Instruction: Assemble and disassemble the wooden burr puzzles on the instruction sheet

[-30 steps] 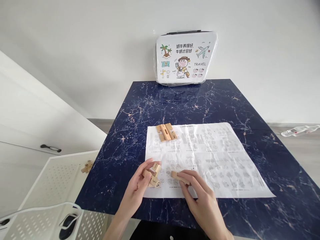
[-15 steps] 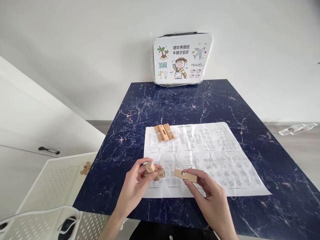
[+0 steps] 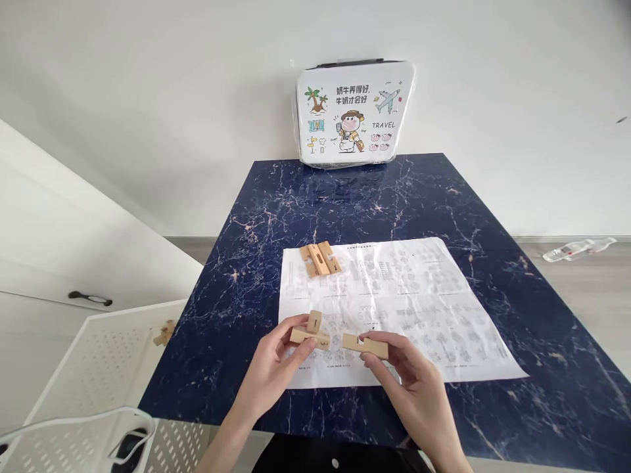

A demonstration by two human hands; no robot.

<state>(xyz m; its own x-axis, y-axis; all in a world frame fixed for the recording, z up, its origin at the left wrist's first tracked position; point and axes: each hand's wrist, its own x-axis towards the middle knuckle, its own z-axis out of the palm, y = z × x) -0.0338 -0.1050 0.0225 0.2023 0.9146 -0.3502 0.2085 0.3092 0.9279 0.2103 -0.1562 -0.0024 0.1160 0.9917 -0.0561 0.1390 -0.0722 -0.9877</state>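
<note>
My left hand [image 3: 276,358] is closed around a small cluster of joined wooden puzzle pieces [image 3: 314,322]; one marked 1 points upward and another shows a 3. Between the thumb and fingers of my right hand [image 3: 411,368] is a single notched wooden puzzle piece [image 3: 374,348], its notch facing up. A narrow gap separates the two hands' pieces. Below them lies a creased instruction sheet [image 3: 409,309] printed with small diagrams. On its upper left corner rest several numbered wooden pieces [image 3: 320,260] side by side, the middle one with a slot.
The blue marbled table [image 3: 345,210] carries the sheet. A white cartoon-printed case [image 3: 352,115] leans on the wall at the back. To the left, a perforated cream shelf [image 3: 73,374] holds an assembled wooden puzzle [image 3: 163,333] and a white cable [image 3: 98,417]. A plastic wrapper [image 3: 579,249] lies at right.
My left hand has turned the joined pieces, so the piece marked 1 now stands up and the cluster sits slightly farther right. My right hand stays nearly still with its piece.
</note>
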